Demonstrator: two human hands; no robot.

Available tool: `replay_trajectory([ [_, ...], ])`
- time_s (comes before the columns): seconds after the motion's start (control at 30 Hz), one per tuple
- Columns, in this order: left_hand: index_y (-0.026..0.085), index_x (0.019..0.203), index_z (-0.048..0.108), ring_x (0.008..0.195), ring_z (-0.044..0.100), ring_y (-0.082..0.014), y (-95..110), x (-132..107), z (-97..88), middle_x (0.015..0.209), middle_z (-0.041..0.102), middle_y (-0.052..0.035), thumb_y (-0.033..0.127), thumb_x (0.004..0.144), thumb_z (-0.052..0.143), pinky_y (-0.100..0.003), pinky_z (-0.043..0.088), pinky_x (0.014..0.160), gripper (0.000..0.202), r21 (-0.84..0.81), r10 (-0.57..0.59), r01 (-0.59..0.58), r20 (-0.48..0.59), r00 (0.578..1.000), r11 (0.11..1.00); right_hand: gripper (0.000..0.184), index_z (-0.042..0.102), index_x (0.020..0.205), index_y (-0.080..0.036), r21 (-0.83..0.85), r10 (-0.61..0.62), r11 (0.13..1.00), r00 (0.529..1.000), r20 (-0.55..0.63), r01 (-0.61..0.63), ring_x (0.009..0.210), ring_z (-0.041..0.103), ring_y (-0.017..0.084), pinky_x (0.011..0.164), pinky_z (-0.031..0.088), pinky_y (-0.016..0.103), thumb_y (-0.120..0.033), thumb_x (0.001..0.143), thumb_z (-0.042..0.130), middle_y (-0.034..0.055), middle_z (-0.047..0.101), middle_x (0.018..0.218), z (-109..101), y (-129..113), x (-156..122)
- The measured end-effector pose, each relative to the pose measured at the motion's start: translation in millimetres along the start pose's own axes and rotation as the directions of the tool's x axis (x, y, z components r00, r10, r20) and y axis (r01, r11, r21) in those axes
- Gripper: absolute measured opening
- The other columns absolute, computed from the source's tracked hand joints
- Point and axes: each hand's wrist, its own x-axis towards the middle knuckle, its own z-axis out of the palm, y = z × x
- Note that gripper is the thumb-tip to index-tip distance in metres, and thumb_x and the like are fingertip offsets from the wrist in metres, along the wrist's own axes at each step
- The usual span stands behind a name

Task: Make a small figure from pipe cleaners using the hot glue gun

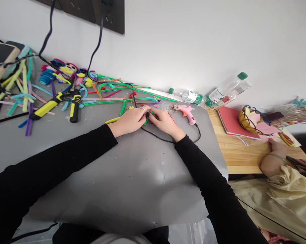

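My left hand (132, 120) and my right hand (165, 122) meet over the grey mat, fingertips pinched together. Between them is a small black piece (147, 115), mostly covered by the fingers, so its kind is unclear. A bit of green shows just below it. A yellow pipe cleaner (112, 120) lies beside my left wrist, and a short green pipe cleaner (123, 107) is just behind that hand. To the right of my right hand, a pink hot glue gun (186, 113) rests on its side, its nozzle pointing left.
Yellow-black pliers (75, 106) lie at left among pipe cleaners (23, 84) and fuzzy dolls (66, 69). Plastic bottles (191, 96) lie along the wall. A black cable (158, 136) crosses under my hands. At right, another person's arm (275, 162) rests by a wooden table (231, 152) with a red folder (231, 122).
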Motion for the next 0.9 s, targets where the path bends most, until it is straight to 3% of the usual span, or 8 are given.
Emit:
replay_trajectory([
  [0.63, 0.015, 0.135, 0.057, 0.08, 0.07, -0.0271, 1.2, -0.2, -0.7, 0.083, 0.07, -0.0069, 0.023, 0.099, 0.039, -0.034, 0.047, 0.073, 0.041, 0.018, -0.01, 0.01, 0.007, 1.0, 1.0, 0.015, 0.051, 0.081, -0.021, 0.024, -0.012, 1.0, 1.0, -0.004, 0.012, 0.063, 0.037, 0.014, 0.066, 0.028, 0.028, -0.025, 0.094, 0.046, -0.004, 0.044, 0.066, -0.1, 1.1, -0.6],
  [0.9, 0.016, 0.134, 0.058, 0.081, 0.071, -0.0269, 1.3, -1.5, -1.1, 0.085, 0.072, -0.0074, 0.023, 0.099, 0.039, -0.034, 0.048, 0.074, 0.041, -0.016, -0.007, 0.007, 0.0, 1.0, 1.0, 0.016, 0.046, 0.079, -0.022, 0.035, -0.008, 0.999, 1.0, 0.002, 0.008, 0.064, 0.037, 0.014, 0.067, 0.029, 0.028, -0.026, 0.094, 0.044, -0.003, 0.046, 0.068, -0.6, -0.9, -0.7],
])
